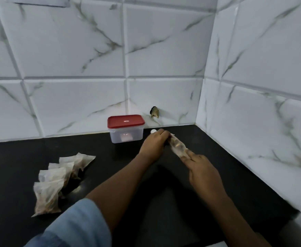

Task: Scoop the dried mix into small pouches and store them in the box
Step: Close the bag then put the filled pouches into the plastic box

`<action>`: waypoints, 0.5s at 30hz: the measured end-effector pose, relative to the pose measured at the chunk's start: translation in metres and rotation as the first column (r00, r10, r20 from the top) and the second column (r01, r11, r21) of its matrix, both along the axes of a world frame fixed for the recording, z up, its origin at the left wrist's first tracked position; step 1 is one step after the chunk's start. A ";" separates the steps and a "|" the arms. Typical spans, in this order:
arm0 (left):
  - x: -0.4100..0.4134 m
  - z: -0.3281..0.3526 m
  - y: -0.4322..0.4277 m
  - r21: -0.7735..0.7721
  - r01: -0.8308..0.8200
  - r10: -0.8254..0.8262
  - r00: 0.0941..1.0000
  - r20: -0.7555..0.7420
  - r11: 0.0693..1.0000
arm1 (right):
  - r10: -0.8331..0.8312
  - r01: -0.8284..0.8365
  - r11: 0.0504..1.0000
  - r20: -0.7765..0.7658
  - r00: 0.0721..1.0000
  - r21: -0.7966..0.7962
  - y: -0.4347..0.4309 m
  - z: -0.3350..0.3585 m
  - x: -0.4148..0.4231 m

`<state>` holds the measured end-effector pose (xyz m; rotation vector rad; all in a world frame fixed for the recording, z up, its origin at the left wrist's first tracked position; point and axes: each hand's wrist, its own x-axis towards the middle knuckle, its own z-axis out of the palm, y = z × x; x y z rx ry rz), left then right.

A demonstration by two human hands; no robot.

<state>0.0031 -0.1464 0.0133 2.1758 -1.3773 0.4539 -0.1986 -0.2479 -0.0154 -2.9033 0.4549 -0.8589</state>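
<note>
The black counter [110, 175] fills the lower half of the frame and meets the tiled wall [74, 104] behind it. At the centre, pushed back against that wall, stands the clear box [126, 135] with its red lid [125, 121] on, likely kept out of the way until storing begins. At lower left the filled pouches [57, 180] lie overlapped in a loose heap, seemingly set aside as finished stock waiting for the box. Right of centre, one pouch [177, 146] with brown mix showing through it is stretched slantwise between both hands. The left hand [155, 145] has its fingers curled round the upper end. The right hand [203, 172] holds the lower end under its extended fingers; with the thumb hidden and the hand blurred, I judge this a pinch. Pulled taut like this, the pouch is probably being closed or tightened. A small white round thing [153, 131] lies just beyond the left hand; what it is I cannot tell.
</note>
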 end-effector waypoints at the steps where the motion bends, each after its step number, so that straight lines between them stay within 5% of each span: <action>1: -0.001 -0.002 -0.009 0.076 0.003 0.002 0.998 -0.068 0.997 | -0.006 0.008 1.000 -0.075 0.997 0.018 -0.006 -0.004 0.003; 4: -0.009 -0.024 -0.026 0.272 0.037 0.020 0.979 -0.204 0.962 | 0.064 -0.019 0.988 -0.293 0.954 0.151 -0.022 -0.024 0.002; 8: -0.016 -0.056 -0.016 0.193 0.041 0.027 0.941 -0.337 0.980 | 0.182 -0.062 0.941 -0.342 0.922 0.333 -0.026 -0.044 -0.010; 15: -0.024 -0.050 -0.002 0.106 0.068 -0.029 0.942 -0.335 0.992 | 0.192 -0.034 0.938 -0.433 0.881 0.346 -0.022 -0.029 -0.007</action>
